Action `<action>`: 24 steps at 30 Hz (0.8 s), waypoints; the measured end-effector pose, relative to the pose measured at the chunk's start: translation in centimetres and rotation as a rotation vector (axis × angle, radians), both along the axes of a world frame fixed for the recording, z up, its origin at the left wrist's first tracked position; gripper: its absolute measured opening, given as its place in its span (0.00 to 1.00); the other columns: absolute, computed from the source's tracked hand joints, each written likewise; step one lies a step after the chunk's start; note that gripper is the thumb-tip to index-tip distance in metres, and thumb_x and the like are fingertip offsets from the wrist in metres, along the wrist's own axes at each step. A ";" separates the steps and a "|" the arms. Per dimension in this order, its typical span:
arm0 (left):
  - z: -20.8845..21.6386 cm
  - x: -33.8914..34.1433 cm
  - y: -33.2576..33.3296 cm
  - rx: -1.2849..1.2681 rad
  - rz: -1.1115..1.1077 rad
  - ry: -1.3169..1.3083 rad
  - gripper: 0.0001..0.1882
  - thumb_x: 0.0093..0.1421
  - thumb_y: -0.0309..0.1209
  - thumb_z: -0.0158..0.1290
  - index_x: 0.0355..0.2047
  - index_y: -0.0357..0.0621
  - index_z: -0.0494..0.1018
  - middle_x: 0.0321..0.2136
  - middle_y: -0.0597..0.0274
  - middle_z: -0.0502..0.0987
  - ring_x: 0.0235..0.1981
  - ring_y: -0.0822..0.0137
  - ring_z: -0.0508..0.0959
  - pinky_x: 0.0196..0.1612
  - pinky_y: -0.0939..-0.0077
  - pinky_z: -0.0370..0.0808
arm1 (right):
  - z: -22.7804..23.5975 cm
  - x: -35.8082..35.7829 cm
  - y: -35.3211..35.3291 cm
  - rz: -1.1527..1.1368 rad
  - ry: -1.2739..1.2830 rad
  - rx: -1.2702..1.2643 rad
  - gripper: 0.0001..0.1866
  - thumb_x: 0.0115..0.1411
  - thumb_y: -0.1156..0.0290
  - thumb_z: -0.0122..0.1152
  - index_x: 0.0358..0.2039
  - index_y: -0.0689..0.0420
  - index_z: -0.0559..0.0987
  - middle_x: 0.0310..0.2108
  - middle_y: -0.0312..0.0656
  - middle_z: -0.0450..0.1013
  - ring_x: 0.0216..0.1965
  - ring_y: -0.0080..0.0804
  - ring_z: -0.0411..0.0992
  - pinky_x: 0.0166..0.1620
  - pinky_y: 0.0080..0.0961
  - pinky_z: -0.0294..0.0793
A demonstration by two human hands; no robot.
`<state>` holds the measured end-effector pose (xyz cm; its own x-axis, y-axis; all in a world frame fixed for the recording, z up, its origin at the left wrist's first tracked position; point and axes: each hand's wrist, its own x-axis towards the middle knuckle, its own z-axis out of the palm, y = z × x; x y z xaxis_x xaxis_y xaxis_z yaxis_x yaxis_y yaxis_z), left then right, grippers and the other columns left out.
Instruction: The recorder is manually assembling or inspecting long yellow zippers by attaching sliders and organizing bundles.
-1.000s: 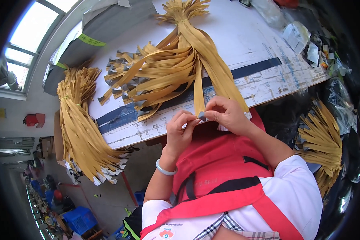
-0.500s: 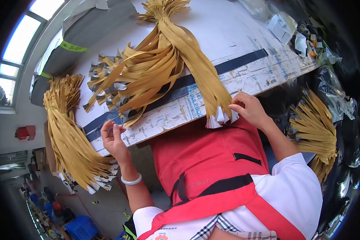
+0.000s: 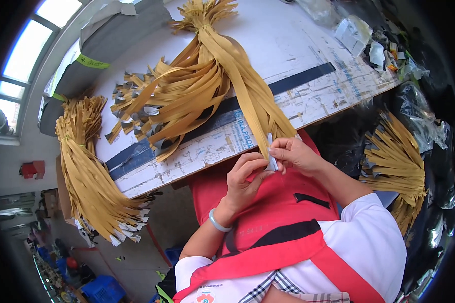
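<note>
A bundle of long tan strips [image 3: 237, 60], tied near its far end, lies across the table and hangs over the near edge. My left hand [image 3: 246, 177] and my right hand [image 3: 297, 155] meet at that edge. Both pinch the white end tab [image 3: 271, 160] of one tan strip, fingers closed from either side. Fingers partly hide the tab, and the neighbouring strip ends are behind my right hand. Left of the hanging part, folded-over strips of the bundle [image 3: 182, 106] lie spread with dark grey ends turned up.
The white table [image 3: 298, 111] has a dark band along it. A second tied tan bundle [image 3: 91, 177] hangs over its left end, and a third [image 3: 397, 171] lies at the right. Clear plastic and scraps [image 3: 354, 35] crowd the far right. A blue crate [image 3: 103, 289] stands lower left.
My left hand has moved right from the table's left edge to the strip ends. My right hand has come slightly left and down, and both now grip a white tab.
</note>
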<state>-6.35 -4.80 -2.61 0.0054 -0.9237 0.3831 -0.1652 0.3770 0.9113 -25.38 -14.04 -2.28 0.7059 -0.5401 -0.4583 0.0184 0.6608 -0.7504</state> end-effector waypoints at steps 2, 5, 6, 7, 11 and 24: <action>-0.2 0.7 0.4 -0.001 0.013 0.013 0.17 0.50 0.14 0.64 0.40 0.34 0.76 0.40 0.55 0.75 0.41 0.68 0.77 0.41 0.79 0.76 | -0.2 0.8 0.4 0.015 -0.026 0.005 0.10 0.68 0.65 0.59 0.36 0.59 0.76 0.26 0.35 0.76 0.25 0.18 0.75 0.27 0.14 0.75; -0.4 1.3 0.9 0.049 0.052 0.104 0.14 0.52 0.13 0.64 0.37 0.33 0.74 0.41 0.55 0.76 0.42 0.69 0.78 0.45 0.77 0.77 | -0.5 1.7 0.6 0.033 -0.067 0.013 0.10 0.69 0.65 0.58 0.37 0.59 0.75 0.28 0.36 0.76 0.25 0.18 0.75 0.27 0.14 0.75; -0.2 1.1 1.2 0.151 0.048 0.322 0.13 0.53 0.14 0.63 0.37 0.34 0.74 0.40 0.56 0.77 0.41 0.69 0.79 0.45 0.76 0.78 | -0.5 2.2 0.7 0.030 -0.095 0.063 0.10 0.69 0.65 0.58 0.37 0.59 0.75 0.28 0.36 0.76 0.24 0.19 0.75 0.26 0.14 0.75; 0.4 1.0 1.3 0.251 0.044 0.541 0.11 0.54 0.14 0.62 0.37 0.34 0.74 0.38 0.57 0.78 0.41 0.68 0.80 0.45 0.74 0.80 | -0.4 2.6 0.7 0.027 -0.120 0.110 0.10 0.69 0.65 0.58 0.37 0.59 0.75 0.28 0.36 0.75 0.24 0.20 0.76 0.26 0.15 0.76; 0.5 2.5 1.4 0.250 0.061 0.503 0.11 0.56 0.12 0.59 0.39 0.33 0.74 0.36 0.59 0.79 0.39 0.70 0.81 0.47 0.76 0.80 | 0.8 3.9 0.8 0.127 -0.017 -0.074 0.09 0.69 0.66 0.58 0.39 0.59 0.74 0.28 0.34 0.73 0.27 0.19 0.75 0.29 0.15 0.75; 0.7 5.6 0.7 0.375 -0.162 0.620 0.11 0.58 0.17 0.60 0.41 0.35 0.75 0.35 0.63 0.78 0.36 0.74 0.78 0.44 0.80 0.76 | 2.8 5.4 -0.9 0.357 -0.251 -0.805 0.07 0.64 0.70 0.64 0.35 0.59 0.76 0.31 0.33 0.72 0.32 0.18 0.70 0.36 0.15 0.71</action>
<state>-0.72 -4.10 -1.90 -0.0295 -0.9995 0.0128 0.4529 -0.0019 0.8916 -19.98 -14.93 0.48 0.9204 -0.3605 0.1512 0.1378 -0.0627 -0.9885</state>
